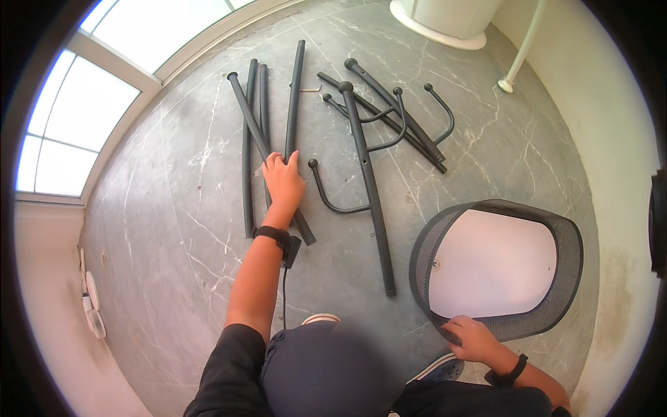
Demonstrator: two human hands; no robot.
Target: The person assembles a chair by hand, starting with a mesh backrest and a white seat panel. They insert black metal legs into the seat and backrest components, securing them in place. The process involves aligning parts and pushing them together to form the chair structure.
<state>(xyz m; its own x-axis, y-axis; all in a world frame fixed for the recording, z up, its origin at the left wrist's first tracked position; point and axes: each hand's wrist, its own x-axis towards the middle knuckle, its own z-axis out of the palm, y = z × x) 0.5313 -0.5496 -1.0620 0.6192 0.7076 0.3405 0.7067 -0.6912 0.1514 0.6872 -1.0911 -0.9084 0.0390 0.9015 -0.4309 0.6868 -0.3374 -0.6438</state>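
Note:
Several black tubes (248, 160) lie on the floor ahead of me. My left hand (283, 182) reaches over them, fingers curled around the lower end of one straight black tube (295, 97); a slanted tube (301, 226) passes beneath the hand. To the right lies a black pole with curved, ball-tipped hooks (368, 177), and beyond it more hooked poles (396, 101) cross one another. At lower right, my right hand (472, 339) is closed on the near-left rim of a black mesh basket (566, 278). Inside the basket's rim shows a white panel (490, 264).
The floor (167, 278) is grey, marble-patterned tile. A white rounded base (441, 31) and a white pipe (521, 52) stand at the far right. Bright window panels (87, 104) are at the left, above a small white fan-like object (92, 306). My shoes (438, 366) are close in front.

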